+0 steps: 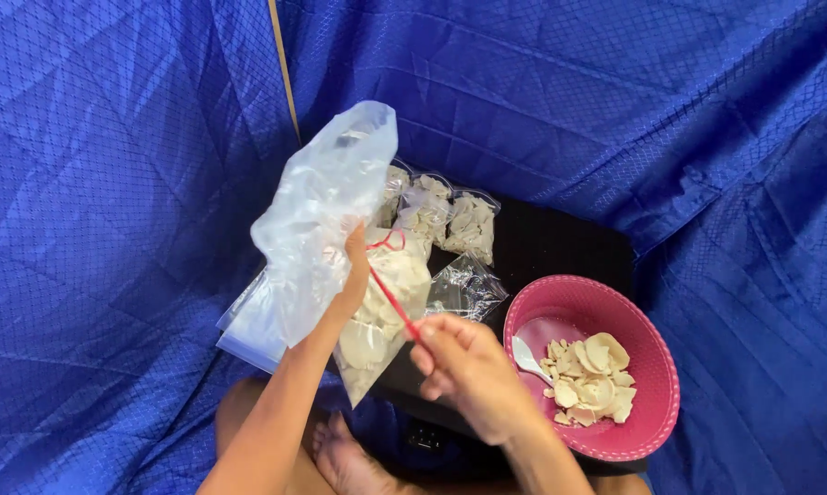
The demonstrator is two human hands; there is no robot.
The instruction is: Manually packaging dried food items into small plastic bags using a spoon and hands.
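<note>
- The left hand (354, 275) is closed around the neck of a clear plastic bag (381, 321) filled with pale chips, holding it up above the near edge of the black tabletop (560, 247).
- The bag's loose top (326, 211) billows up and to the left of that hand.
- The right hand (464, 362) pinches the end of a red band (390, 293), pulled taut from the bag's neck down to its fingertips.
- Just right of the bag lies an empty clear bag (468, 286).
- Farther back stand three small filled bags (441, 215) in a row.
- At the near right sits a pink bowl (647, 335) with loose chips (592, 378) and a white spoon (528, 356).
- A flat stack of bags (248, 330) lies on the left, and blue cloth (111, 183) is all around.
</note>
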